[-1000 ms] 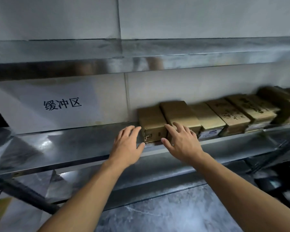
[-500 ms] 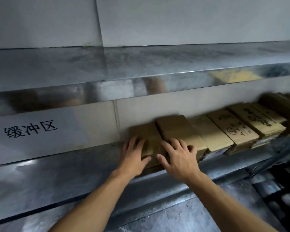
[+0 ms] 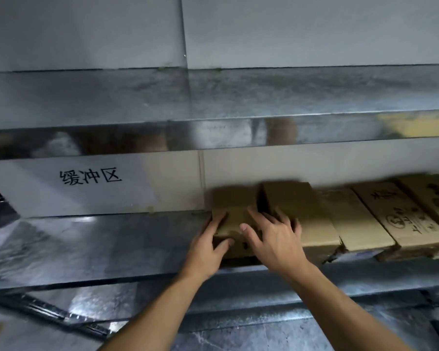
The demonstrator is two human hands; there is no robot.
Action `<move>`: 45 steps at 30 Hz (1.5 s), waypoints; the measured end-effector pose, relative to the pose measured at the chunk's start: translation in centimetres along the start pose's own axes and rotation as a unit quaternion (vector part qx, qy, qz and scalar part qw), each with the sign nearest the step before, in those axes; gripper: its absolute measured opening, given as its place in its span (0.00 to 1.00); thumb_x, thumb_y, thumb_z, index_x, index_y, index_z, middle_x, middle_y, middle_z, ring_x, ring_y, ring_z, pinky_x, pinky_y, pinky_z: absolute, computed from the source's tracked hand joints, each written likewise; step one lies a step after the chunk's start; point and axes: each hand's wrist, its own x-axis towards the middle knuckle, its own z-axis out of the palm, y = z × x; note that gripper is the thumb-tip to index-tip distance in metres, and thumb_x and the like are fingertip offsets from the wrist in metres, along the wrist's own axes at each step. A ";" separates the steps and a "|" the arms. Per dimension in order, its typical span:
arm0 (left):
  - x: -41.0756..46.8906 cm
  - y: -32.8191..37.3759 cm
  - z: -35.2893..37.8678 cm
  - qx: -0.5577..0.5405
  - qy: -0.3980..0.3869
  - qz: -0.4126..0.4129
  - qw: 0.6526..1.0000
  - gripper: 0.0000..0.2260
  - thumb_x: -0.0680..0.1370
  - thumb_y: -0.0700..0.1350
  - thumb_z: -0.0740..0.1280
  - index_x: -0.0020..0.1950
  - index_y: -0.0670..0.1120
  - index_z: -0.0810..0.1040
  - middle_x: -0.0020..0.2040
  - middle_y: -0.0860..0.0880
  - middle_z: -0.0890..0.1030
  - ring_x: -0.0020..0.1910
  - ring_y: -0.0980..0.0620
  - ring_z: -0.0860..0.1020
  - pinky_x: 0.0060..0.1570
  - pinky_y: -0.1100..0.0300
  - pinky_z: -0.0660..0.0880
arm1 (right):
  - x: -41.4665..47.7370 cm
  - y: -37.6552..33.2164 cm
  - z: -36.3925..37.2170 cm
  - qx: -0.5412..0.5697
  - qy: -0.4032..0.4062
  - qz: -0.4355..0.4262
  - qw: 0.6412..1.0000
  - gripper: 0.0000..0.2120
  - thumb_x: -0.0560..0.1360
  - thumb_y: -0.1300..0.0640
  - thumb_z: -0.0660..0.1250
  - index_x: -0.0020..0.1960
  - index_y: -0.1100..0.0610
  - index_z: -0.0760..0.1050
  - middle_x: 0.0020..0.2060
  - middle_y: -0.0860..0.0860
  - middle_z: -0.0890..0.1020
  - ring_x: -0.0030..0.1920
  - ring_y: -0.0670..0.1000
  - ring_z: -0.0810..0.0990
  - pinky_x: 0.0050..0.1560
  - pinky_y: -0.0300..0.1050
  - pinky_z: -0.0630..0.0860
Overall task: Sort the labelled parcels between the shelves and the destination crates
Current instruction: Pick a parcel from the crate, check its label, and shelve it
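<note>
Both grips have slid farther onto the end parcel [image 3: 234, 201] since half a second ago. Your left grip [image 3: 208, 247] grasps its left front corner, thumb on the front face. Your right grip [image 3: 276, 239] lies released, fingers spread across this parcel and its neighbour [image 3: 289, 198] at 3 o'clock. The parcel sits on the shelf [image 3: 99, 244], long axis running 6 to 12 o'clock, short end toward you. At its 9 o'clock a sign [image 3: 90, 179] reads "缓冲区". Boxes [image 3: 400, 219] farther toward 3 o'clock carry dark print and a round emblem, too blurred to read.
</note>
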 end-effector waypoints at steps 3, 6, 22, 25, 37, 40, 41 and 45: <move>-1.3 0.9 -0.5 -0.026 0.064 0.042 0.997 0.29 0.76 0.45 0.72 0.66 0.72 0.65 0.72 0.53 0.72 0.71 0.55 0.70 0.68 0.68 0.66 | -0.1 -0.1 -0.5 0.074 0.017 -0.031 0.997 0.35 0.76 0.27 0.45 0.76 0.41 0.67 0.72 0.47 0.75 0.76 0.57 0.64 0.73 0.61 0.63; -2.9 3.6 -1.1 -0.137 0.108 0.037 0.984 0.21 0.76 0.49 0.70 0.62 0.71 0.72 0.69 0.56 0.75 0.70 0.58 0.71 0.71 0.59 0.67 | -0.4 -0.6 -1.3 0.212 0.039 -0.039 0.976 0.31 0.78 0.31 0.57 0.74 0.47 0.72 0.70 0.53 0.77 0.70 0.57 0.73 0.69 0.51 0.70; -6.8 7.7 0.3 -0.421 0.195 -0.074 0.883 0.17 0.81 0.43 0.63 0.68 0.58 0.73 0.62 0.50 0.81 0.62 0.49 0.78 0.57 0.51 0.74 | -3.7 2.5 -2.6 0.402 0.045 -0.139 0.904 0.19 0.83 0.49 0.63 0.72 0.36 0.68 0.72 0.40 0.68 0.71 0.35 0.65 0.70 0.36 0.64; -7.6 7.6 0.3 -0.377 0.239 -0.063 0.893 0.18 0.80 0.35 0.64 0.62 0.57 0.74 0.58 0.53 0.83 0.59 0.50 0.79 0.57 0.50 0.76 | -3.2 2.7 -2.6 0.332 -0.009 -0.115 0.936 0.20 0.83 0.46 0.61 0.75 0.41 0.69 0.76 0.47 0.64 0.76 0.48 0.63 0.74 0.46 0.63; -12.6 7.5 -3.5 -0.251 0.331 -0.012 0.909 0.16 0.78 0.44 0.66 0.62 0.61 0.77 0.61 0.54 0.79 0.58 0.58 0.78 0.61 0.54 0.74 | -5.0 -1.2 -1.0 0.622 -0.137 -0.117 0.762 0.30 0.72 0.37 0.71 0.71 0.39 0.68 0.63 0.43 0.81 0.63 0.49 0.81 0.62 0.56 0.80; -14.1 7.3 -4.5 -0.175 0.336 -0.017 0.925 0.19 0.80 0.43 0.67 0.66 0.62 0.72 0.58 0.63 0.79 0.54 0.69 0.77 0.56 0.58 0.75 | -5.6 -2.9 -0.9 0.664 -0.190 -0.109 0.715 0.23 0.73 0.46 0.69 0.67 0.39 0.70 0.61 0.47 0.82 0.59 0.52 0.83 0.52 0.51 0.82; -14.7 7.1 -4.8 -0.191 0.329 -0.017 0.925 0.19 0.79 0.45 0.68 0.66 0.62 0.72 0.57 0.62 0.80 0.56 0.66 0.78 0.56 0.56 0.75 | -5.9 -3.6 -0.6 0.676 -0.208 -0.105 0.700 0.23 0.73 0.48 0.68 0.67 0.40 0.71 0.61 0.48 0.82 0.58 0.53 0.84 0.51 0.51 0.82; -17.3 6.3 -7.1 -0.275 0.334 -0.020 0.901 0.23 0.72 0.43 0.67 0.64 0.62 0.75 0.62 0.53 0.81 0.63 0.48 0.77 0.64 0.39 0.73 | -7.1 -6.5 0.6 0.681 -0.258 -0.101 0.678 0.22 0.74 0.50 0.68 0.68 0.41 0.71 0.64 0.51 0.80 0.60 0.56 0.83 0.61 0.64 0.79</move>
